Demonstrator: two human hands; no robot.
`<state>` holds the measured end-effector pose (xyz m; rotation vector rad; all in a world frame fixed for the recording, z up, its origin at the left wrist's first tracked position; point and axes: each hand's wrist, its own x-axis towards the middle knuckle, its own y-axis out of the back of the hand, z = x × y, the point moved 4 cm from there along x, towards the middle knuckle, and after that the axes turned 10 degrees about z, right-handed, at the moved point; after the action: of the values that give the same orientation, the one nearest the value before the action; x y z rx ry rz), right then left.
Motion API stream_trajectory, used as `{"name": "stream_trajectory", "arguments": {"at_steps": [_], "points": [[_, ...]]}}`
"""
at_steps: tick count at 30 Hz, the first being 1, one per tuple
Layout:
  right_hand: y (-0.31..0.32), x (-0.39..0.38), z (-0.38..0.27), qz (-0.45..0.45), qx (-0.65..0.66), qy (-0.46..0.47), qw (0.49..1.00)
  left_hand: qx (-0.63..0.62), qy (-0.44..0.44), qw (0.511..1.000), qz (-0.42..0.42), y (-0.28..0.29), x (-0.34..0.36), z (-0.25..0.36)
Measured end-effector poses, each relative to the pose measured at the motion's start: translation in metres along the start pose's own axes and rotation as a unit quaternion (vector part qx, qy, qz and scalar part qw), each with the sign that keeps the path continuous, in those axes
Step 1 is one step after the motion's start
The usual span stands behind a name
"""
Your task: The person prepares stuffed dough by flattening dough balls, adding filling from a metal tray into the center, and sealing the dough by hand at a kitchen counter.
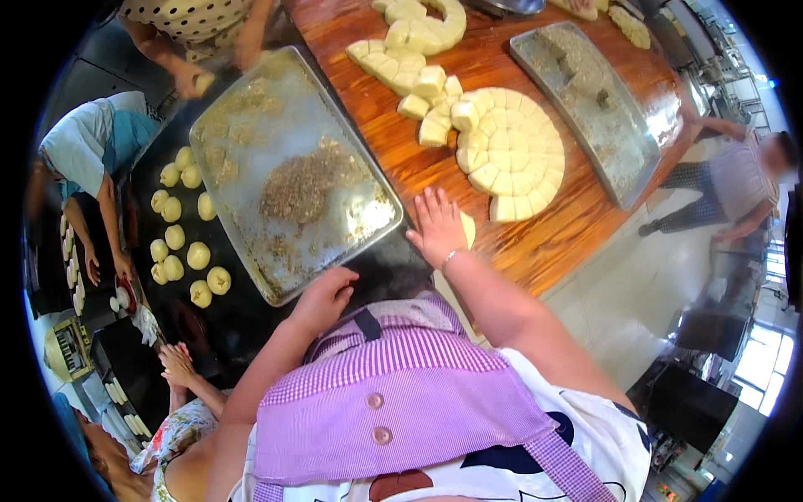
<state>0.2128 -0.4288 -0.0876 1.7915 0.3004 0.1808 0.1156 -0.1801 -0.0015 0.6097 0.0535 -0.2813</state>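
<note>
My right hand (437,227) lies palm down with fingers spread on the near edge of the wooden table. A piece of pale yellow dough (468,230) shows beside and partly under it. My left hand (324,299) hovers by the near corner of a metal tray (288,289), its fingers curled in and nothing visible in them. Brown crumbly filling (305,186) is heaped and smeared on that tray. Ahead of my right hand lies a round slab of dough (514,151) cut into blocks, with several loose dough pieces (433,82) to its left.
Round dough balls (173,237) sit on the dark surface at left. A second metal tray (640,171) with filling stands at the table's right. A person in polka dots (188,29) works across from me; others stand at far left, lower left, and right.
</note>
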Motion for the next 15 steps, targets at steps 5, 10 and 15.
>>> {"name": "stream_trajectory", "arguments": {"at_steps": [5, 10, 15], "points": [[0.005, -0.004, 0.015, 0.000, 0.010, -0.034, 0.999, 0.002, 0.029, 1.000, 0.001, 0.007, 0.008, -0.002], [0.015, -0.008, 0.073, 0.202, 0.419, -0.271, 0.843, -0.010, -0.005, 0.999, 0.044, 0.013, 0.001, -0.009], [0.009, -0.057, 0.109, 0.306, 0.108, -0.214, 0.921, -0.058, 0.056, 0.995, 0.055, 0.016, -0.008, -0.025]]}}
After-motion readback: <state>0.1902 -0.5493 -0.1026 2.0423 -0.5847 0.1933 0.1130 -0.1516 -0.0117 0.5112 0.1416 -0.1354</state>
